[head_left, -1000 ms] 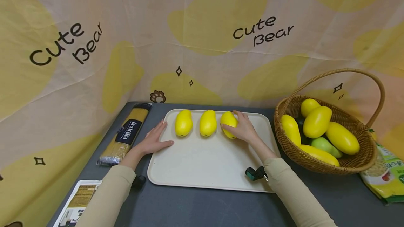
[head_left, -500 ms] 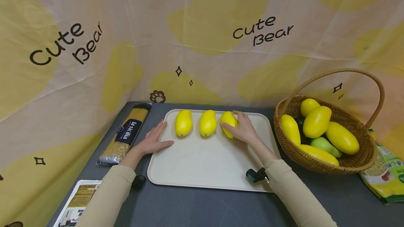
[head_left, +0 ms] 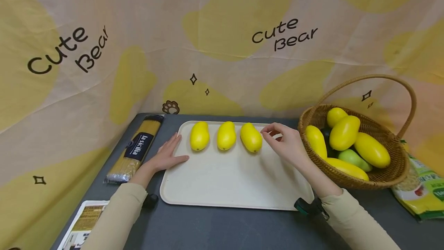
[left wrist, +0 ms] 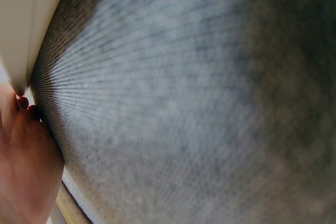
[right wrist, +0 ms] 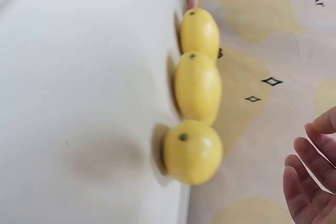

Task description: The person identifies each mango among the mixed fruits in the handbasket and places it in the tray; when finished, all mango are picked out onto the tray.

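Note:
Three yellow mangoes stand in a row along the far side of the white tray (head_left: 222, 180): a left mango (head_left: 199, 136), a middle mango (head_left: 226, 136) and a right mango (head_left: 251, 138). My left hand (head_left: 168, 156) rests on the tray's left edge with its fingers extended and thumb spread over the tray. My right hand (head_left: 286, 142) hovers just right of the right mango, its fingers loosely bent and holding nothing. In the right wrist view a gap shows between the fingers (right wrist: 310, 174) and the nearest mango (right wrist: 193, 152).
A wicker basket (head_left: 399, 165) with several yellow mangoes and a green fruit (head_left: 354, 159) stands right of the tray. A pack of spaghetti (head_left: 138, 147) lies on the left. A yellow-green bag (head_left: 421, 192) sits at far right, and a printed card (head_left: 81, 225) at front left.
My right hand has let go of the right mango and moved right, away from it. That mango stays on the tray. My left hand keeps its place; the head view shifts slightly.

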Available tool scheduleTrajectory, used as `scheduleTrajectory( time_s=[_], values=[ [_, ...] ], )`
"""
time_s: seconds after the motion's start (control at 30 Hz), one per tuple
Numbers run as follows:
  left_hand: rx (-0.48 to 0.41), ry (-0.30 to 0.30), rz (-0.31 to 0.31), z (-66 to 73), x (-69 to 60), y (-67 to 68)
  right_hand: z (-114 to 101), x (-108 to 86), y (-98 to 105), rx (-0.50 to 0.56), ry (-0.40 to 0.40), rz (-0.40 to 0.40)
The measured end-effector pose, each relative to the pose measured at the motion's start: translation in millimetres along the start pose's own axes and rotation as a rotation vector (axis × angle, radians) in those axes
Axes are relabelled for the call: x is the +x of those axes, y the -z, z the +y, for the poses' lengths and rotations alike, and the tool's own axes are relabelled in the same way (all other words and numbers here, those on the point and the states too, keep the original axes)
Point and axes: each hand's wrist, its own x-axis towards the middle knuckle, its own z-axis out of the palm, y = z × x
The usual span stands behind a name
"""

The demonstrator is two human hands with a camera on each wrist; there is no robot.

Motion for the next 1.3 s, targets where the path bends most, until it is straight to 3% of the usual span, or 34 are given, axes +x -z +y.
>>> scheduleTrajectory(
  time_s=[0.23,0.4,0.53,0.77,1.07,1.3],
  values=[
    [0.001,0.004,0.008,-4.1,-3.7,2.7,-1.8,-18.5,55.3,-0.085,0.098,0.03],
    [-0.001,0.001,0.015,-5.1,-4.1,3.2,7.9,-24.3,96.0,-0.164,0.067,0.009],
    [0.002,0.0,0.012,-6.0,-3.4,2.9,19.3,-22.9,127.4,-0.256,-0.013,-0.064],
    [-0.002,-0.003,0.014,-5.3,-4.3,4.4,45.4,-1.5,169.5,-0.353,-0.153,-0.284],
    [0.0,-0.008,0.012,-3.3,-2.5,2.8,78.5,23.2,188.7,-0.438,-0.257,-0.414],
    [-0.007,0.008,0.001,-2.1,1.3,0.2,105.1,18.8,185.2,-0.414,-0.361,-0.483]
  ],
)
